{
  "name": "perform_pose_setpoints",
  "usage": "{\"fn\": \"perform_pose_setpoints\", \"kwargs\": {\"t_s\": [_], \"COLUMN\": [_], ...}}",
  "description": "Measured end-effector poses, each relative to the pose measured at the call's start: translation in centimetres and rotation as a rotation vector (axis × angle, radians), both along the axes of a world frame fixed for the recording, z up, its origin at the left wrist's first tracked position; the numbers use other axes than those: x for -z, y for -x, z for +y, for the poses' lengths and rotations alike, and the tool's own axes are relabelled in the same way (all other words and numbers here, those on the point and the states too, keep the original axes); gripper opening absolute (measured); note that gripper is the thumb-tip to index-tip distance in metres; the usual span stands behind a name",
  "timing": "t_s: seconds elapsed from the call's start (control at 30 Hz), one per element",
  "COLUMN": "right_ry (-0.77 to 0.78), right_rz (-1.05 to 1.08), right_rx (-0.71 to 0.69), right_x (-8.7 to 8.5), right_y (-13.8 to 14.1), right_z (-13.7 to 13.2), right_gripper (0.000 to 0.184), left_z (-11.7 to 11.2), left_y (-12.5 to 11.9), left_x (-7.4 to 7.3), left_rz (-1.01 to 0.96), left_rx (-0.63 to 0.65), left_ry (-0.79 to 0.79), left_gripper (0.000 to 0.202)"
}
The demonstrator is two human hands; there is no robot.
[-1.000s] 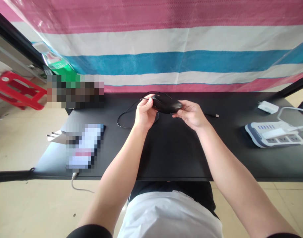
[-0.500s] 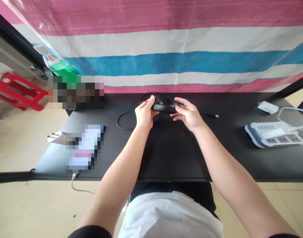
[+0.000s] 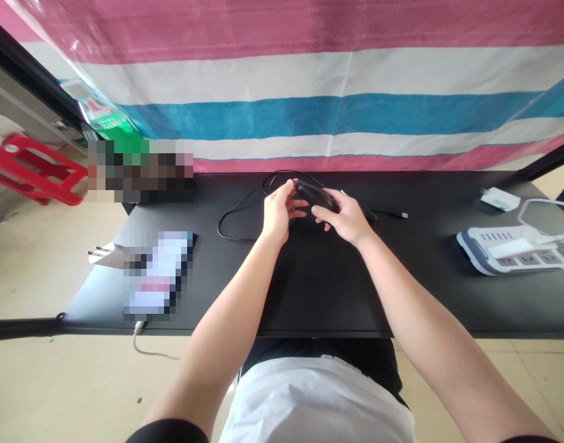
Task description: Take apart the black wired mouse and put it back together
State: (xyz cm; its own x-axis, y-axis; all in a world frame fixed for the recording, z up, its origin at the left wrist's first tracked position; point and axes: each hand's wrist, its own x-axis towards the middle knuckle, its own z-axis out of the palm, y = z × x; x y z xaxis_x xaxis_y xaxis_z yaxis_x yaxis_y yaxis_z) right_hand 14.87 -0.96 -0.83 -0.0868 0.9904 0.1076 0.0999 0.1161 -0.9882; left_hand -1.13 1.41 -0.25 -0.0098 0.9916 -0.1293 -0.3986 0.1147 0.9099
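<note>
A black wired computer mouse [image 3: 315, 194] is held between both hands over the far middle of the black table [image 3: 318, 289]. My left hand [image 3: 278, 212] grips its left end with the fingers curled round it. My right hand [image 3: 342, 215] is wrapped over its right side from above. The mouse's black cable [image 3: 238, 212] loops on the table to the left and behind, and its USB plug [image 3: 403, 215] lies to the right of my right hand.
A white and blue power strip [image 3: 510, 249] with a white cable sits at the right, a small white charger [image 3: 499, 198] behind it. A blurred-out flat object [image 3: 157, 274] lies at the left near a metal fork [image 3: 104, 252]. A striped tarp [image 3: 309, 92] hangs behind.
Both hands have drawn closer together round the mouse, and the mouse has turned so it now slants. My right hand has closed over it from an open, loosely touching pose.
</note>
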Motion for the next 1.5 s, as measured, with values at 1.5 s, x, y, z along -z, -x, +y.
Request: {"fn": "perform_pose_setpoints", "kwargs": {"t_s": [1.5], "right_ry": [0.481], "right_rz": [0.476], "right_rx": [-0.149], "right_x": [-0.5], "right_y": [0.1], "right_z": [0.8], "right_gripper": [0.034], "left_z": [-1.3], "left_y": [-0.7], "left_x": [0.8], "left_rz": [0.559], "left_rx": [0.028], "left_ry": [-0.271], "left_gripper": [0.088]}}
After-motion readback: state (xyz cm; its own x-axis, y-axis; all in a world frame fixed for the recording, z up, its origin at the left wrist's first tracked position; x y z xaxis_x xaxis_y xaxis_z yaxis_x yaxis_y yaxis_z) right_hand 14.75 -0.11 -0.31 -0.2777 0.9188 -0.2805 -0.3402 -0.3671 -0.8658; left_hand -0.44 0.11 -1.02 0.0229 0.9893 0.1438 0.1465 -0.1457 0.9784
